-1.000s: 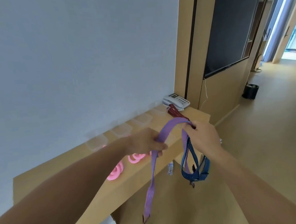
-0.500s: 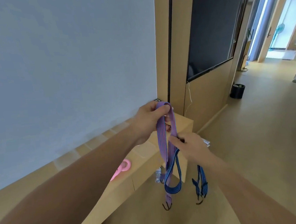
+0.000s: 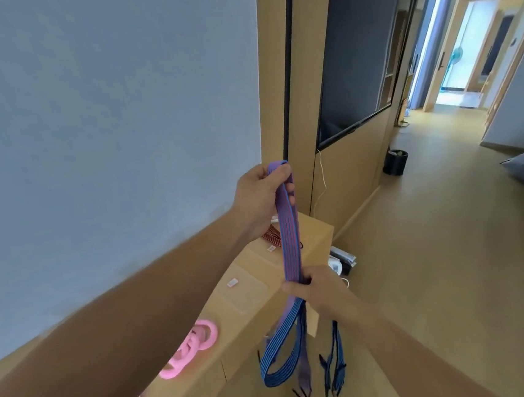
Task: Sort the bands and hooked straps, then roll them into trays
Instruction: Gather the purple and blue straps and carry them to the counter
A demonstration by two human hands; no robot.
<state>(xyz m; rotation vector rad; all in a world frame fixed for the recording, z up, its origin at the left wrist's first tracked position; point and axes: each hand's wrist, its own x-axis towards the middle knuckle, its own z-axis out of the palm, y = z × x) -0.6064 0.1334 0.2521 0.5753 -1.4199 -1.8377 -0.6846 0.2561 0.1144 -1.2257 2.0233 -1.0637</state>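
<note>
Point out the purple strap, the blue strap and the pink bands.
purple strap (image 3: 288, 227), head view, flat stretch below its top fold.
blue strap (image 3: 276, 345), head view, left side of its hanging loop.
pink bands (image 3: 170, 372), head view, lower edge of one ring.

open floor (image 3: 436, 261) to the right, wooden counter (image 3: 314, 235) and wall (image 3: 102, 117) close left

Two hands: left hand (image 3: 259, 198), right hand (image 3: 319, 290). One purple strap (image 3: 287, 228). Two blue straps (image 3: 271, 359), count unsure where they bunch. One red-brown strap (image 3: 272, 233). Pink bands (image 3: 174, 368): three at least. One black bin (image 3: 395, 162). One wall screen (image 3: 353, 61).
</note>
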